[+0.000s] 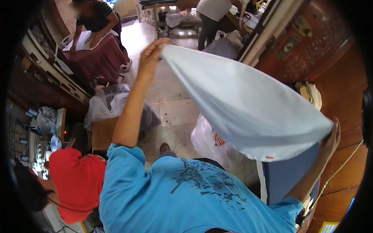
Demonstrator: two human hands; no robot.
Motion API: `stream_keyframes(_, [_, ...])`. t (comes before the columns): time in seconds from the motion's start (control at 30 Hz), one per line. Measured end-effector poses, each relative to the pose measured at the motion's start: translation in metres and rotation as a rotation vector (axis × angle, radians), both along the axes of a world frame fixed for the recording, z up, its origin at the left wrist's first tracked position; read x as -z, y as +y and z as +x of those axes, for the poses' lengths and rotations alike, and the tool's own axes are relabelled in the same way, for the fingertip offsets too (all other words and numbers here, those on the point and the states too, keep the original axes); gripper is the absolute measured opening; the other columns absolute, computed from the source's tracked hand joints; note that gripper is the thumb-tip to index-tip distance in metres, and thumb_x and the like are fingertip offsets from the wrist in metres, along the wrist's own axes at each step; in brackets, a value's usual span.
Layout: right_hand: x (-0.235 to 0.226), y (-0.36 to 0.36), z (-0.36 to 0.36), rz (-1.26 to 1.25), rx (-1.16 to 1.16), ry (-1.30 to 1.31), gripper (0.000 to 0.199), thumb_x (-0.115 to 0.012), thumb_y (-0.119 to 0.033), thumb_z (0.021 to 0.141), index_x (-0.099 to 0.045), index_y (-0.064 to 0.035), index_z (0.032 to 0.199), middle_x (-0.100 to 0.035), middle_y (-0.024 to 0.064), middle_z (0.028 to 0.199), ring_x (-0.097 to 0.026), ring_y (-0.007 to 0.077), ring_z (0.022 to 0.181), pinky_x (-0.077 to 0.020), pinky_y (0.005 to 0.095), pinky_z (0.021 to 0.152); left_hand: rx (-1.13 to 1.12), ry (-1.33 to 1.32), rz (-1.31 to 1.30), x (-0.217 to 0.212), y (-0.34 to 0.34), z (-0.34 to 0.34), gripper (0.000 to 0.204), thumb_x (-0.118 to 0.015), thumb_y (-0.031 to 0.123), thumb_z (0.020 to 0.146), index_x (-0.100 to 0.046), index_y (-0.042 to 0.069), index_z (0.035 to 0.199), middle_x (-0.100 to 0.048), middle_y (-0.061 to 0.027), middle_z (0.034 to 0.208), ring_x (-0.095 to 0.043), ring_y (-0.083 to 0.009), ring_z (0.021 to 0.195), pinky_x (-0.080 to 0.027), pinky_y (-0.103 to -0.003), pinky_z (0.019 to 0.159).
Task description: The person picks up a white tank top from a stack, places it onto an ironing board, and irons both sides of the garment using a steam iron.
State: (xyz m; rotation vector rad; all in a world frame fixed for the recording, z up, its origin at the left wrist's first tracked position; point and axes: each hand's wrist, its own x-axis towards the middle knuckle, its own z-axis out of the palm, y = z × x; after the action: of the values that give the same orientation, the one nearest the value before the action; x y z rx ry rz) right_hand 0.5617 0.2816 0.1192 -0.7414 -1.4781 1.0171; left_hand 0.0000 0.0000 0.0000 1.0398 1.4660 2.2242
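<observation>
Blue T-shirt point(186, 194) on the wearer sat nearest the camera, below both grips, dark print across it. White cloth point(241, 101) was up in the air, spanning left grip to right grip, sagging between. Left grip point(150, 53): fingers closed on its upper-left corner. Right grip point(331, 140): clamped on the far-right end, lower than the left one.

Containers: clear plastic bag point(107, 103) lay below and left of the left grip, partly behind that forearm, pale stuff inside, kind not clear. White plastic bag point(208, 141) stood on the floor under the cloth, between the grips; contents couldn't be made out.

Labels: white bag carried a red-and-yellow printed patch point(220, 140); cloth had a small red mark point(268, 158) on its lower edge, too small to tell.

Edges/room: tiled floor point(171, 93) ran below the left grip and on toward the bright area beyond it. Right grip was near the wooden panel point(344, 163), tight on its outer side. Navy padded surface point(289, 178) sat below-left of the right grip, its left edge partly under the cloth. Person in red point(77, 184) was well below-left of the left grip; co-worker point(99, 19) leaned over a maroon-draped surface point(91, 64) up-left of it.
</observation>
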Motion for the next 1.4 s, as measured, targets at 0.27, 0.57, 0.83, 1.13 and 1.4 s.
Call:
stream_keyframes(0.27, [-0.029,0.076,-0.338,0.064,-0.295,0.072,0.031,-0.057,-0.009,0.087,-0.056,0.0014,0.116,-0.057,0.0095,0.116,-0.051,0.0147,0.107,-0.0424,0.0258,0.089,-0.201,0.074,-0.084,-0.102,-0.060,-0.240,0.024,-0.052,0.016,0.091,-0.061,0.008,0.112,-0.063,-0.0021,0.101,-0.058,-0.0087,0.087,-0.045,-0.021,0.081])
stream_keyframes(0.57, [-0.052,0.177,-0.635,0.121,-0.875,-0.143,0.043,-0.054,-0.002,0.084,-0.047,-0.0048,0.127,-0.056,0.0071,0.112,-0.057,0.0143,0.096,-0.0479,0.0275,0.085,-0.199,0.233,-0.221,-0.129,-0.084,-0.418,0.046,-0.050,0.002,0.082,-0.050,0.012,0.127,-0.059,0.0000,0.103,-0.054,-0.0082,0.094,-0.042,-0.023,0.090])
stream_keyframes(0.83, [-0.053,0.270,-0.821,0.028,-0.936,-0.131,0.038,-0.053,0.000,0.084,-0.051,-0.0033,0.122,-0.055,0.0059,0.117,-0.057,0.0140,0.097,-0.0503,0.0252,0.082,-0.397,0.248,-0.445,-0.133,-0.023,-0.548,0.042,-0.046,-0.001,0.085,-0.051,0.010,0.125,-0.059,-0.0001,0.108,-0.055,-0.0081,0.097,-0.042,-0.024,0.092])
stream_keyframes(1.13, [-0.029,0.381,-1.006,0.124,-0.848,-0.220,0.034,-0.058,-0.011,0.085,-0.056,-0.0048,0.118,-0.059,0.0020,0.104,-0.056,0.0105,0.085,-0.0480,0.0252,0.075,-0.682,0.502,-0.617,-0.084,0.086,-0.709,0.039,-0.052,0.009,0.089,-0.048,0.007,0.128,-0.058,-0.0068,0.116,-0.056,-0.0153,0.100,-0.044,-0.025,0.086])
stream_keyframes(1.4, [0.033,0.454,-1.136,0.332,-0.585,-0.585,0.031,-0.059,-0.014,0.085,-0.058,-0.0024,0.115,-0.062,0.0027,0.094,-0.055,0.0102,0.080,-0.0447,0.0242,0.074,-1.178,0.869,-0.622,0.054,0.190,-0.793,0.035,-0.057,0.009,0.081,-0.058,0.008,0.116,-0.064,-0.0180,0.100,-0.064,-0.0297,0.083,-0.048,-0.036,0.076])
